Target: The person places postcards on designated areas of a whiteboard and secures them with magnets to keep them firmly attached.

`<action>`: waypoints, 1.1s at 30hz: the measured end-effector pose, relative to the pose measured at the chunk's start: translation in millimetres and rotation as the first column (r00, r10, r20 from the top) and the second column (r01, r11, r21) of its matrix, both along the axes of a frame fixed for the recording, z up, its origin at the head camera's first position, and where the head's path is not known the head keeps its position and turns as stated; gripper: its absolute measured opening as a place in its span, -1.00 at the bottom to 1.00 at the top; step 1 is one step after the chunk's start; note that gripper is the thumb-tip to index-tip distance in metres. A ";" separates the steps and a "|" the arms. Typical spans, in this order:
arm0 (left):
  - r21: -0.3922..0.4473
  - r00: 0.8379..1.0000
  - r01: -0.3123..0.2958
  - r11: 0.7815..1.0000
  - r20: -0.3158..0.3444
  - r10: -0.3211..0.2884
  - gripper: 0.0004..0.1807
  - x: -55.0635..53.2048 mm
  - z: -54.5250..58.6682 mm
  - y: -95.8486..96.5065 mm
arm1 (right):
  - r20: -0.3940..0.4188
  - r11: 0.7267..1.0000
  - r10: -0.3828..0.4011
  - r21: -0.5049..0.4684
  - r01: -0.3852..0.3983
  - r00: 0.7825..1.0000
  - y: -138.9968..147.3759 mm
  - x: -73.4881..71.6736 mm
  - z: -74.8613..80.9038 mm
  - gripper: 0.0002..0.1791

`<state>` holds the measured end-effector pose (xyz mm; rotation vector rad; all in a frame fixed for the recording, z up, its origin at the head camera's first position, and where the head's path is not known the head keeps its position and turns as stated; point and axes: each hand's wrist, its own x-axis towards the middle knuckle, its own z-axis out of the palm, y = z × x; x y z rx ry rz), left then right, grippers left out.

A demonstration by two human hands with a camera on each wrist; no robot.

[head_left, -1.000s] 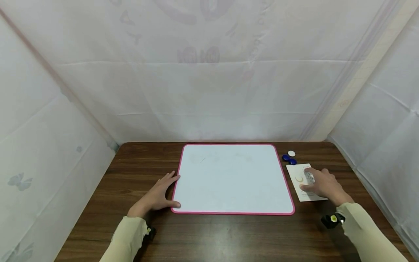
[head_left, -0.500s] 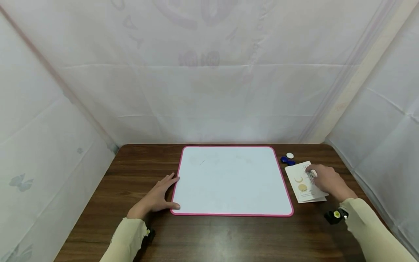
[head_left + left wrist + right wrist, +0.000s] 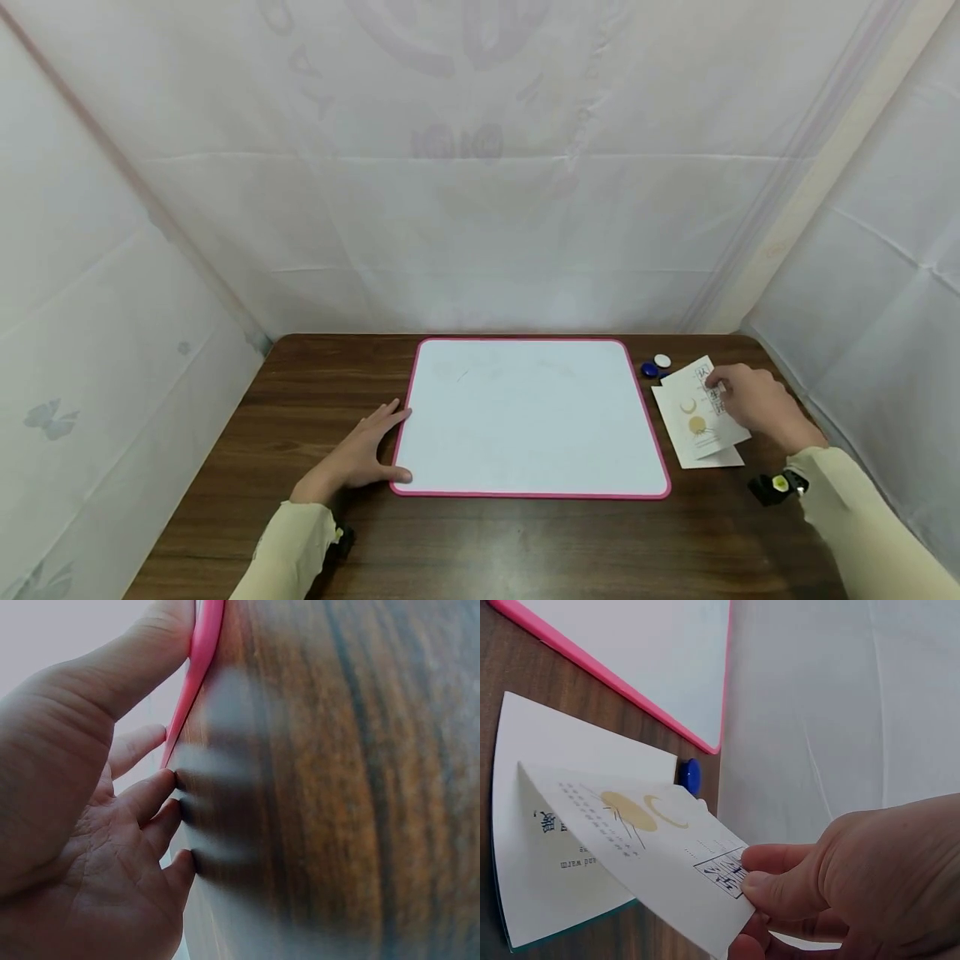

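A whiteboard (image 3: 525, 417) with a pink frame lies flat on the brown table. My left hand (image 3: 358, 450) rests at its left edge, thumb and fingertips touching the pink rim (image 3: 202, 645), fingers spread. At the right, my right hand (image 3: 765, 406) pinches a white printed card (image 3: 641, 840) between thumb and fingers; a gold circle, a crescent and dark lettering show on it. The held card is lifted and tilted above another white card (image 3: 577, 735), which lies on the table and is partly covered by it.
Behind the cards, near the board's right edge, sit a white round magnet (image 3: 662, 361) and a blue round magnet (image 3: 648, 369); a second blue piece is mostly hidden by the held card. White cloth (image 3: 480, 208) hangs behind and beside the table.
My right hand has lifted the top card, turning it and shifting it slightly up and right, which uncovers the card below. My left hand stays at the board's edge.
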<state>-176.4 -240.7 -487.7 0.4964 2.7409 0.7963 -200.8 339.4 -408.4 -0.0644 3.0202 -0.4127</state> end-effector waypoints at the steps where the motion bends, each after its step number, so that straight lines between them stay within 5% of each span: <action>1: 0.004 1.000 0.002 1.000 -0.001 -0.002 0.15 -0.2 0.0 0.1 | -0.005 1.000 0.002 -0.003 -0.002 1.000 0.2 -0.1 1.0 -0.73; 33: 0.008 0.999 0.030 1.000 -0.013 -0.030 0.13 -5.0 0.0 -1.7 | -0.094 0.995 0.094 -0.023 -0.096 0.991 -11.1 -20.7 25.5 -0.74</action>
